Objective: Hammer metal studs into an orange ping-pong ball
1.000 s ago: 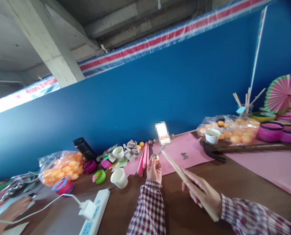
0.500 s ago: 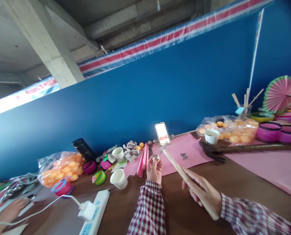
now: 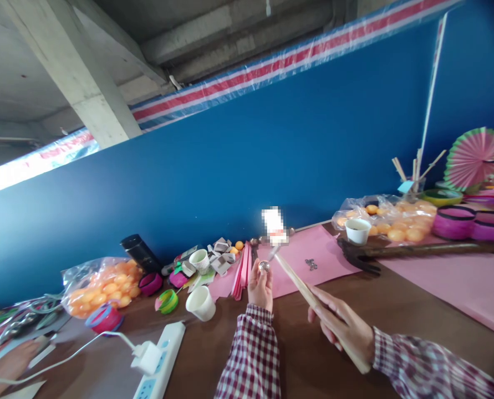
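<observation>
My left hand (image 3: 260, 288) is raised over the brown table (image 3: 296, 343), fingers pinched on a small shiny round metal piece (image 3: 264, 266) at the fingertips. My right hand (image 3: 343, 328) is closed round a long thin wooden stick (image 3: 300, 288). The stick slants up and left, and its tip ends close to the metal piece. Both sleeves are red and white check. A pink paper sheet (image 3: 309, 252) lies just behind the hands.
A white paper cup (image 3: 200, 303), a white power strip (image 3: 157, 363), bags of orange balls (image 3: 101, 285) (image 3: 396, 219), a hammer (image 3: 396, 254), pink paper fans (image 3: 477, 158) and a blue wall (image 3: 271, 155) surround the hands. Another person's hand (image 3: 9, 366) rests at lower left.
My left hand has lifted the metal piece slightly toward the stick's tip. The other person's hand at lower left has drawn back a little.
</observation>
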Tool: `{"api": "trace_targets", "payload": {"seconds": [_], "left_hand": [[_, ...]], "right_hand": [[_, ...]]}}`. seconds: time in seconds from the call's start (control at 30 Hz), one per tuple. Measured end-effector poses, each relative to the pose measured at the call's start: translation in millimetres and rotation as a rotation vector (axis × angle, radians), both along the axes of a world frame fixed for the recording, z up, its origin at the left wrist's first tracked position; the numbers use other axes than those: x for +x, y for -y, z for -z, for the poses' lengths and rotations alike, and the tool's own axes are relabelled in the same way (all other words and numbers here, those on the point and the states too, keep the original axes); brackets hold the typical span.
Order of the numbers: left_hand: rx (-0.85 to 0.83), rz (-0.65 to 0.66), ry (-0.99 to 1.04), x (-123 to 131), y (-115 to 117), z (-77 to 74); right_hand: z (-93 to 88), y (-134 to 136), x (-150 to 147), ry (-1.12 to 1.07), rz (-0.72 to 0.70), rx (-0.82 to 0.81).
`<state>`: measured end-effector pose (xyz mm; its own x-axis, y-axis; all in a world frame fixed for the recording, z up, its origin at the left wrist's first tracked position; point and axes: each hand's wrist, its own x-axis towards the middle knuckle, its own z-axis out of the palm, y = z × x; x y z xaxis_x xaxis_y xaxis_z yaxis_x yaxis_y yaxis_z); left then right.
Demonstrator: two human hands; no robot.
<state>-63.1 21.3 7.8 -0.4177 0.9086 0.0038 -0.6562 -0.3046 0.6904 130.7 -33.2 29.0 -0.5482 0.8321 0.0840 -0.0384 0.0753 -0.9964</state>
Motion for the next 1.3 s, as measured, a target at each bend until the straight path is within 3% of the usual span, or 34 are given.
{"api": "trace_targets", "payload": {"seconds": [0.43, 0.87, 1.3], "left_hand": [[-0.020, 0.041, -0.073, 4.3, 1.7, -3.3], [-0.119, -0.027, -0.157, 6.0, 1.6, -2.0], [-0.111, 0.019, -0.143, 4.6, 0.5, 0.5]], "right_hand": [[-1.9, 2.2, 0.5, 0.004, -0.016, -0.001], [-3.4, 2.2, -0.8, 0.015, 0.012, 0.008], [2.0, -1.0, -1.6, 0.058, 0.012, 0.051]]}}
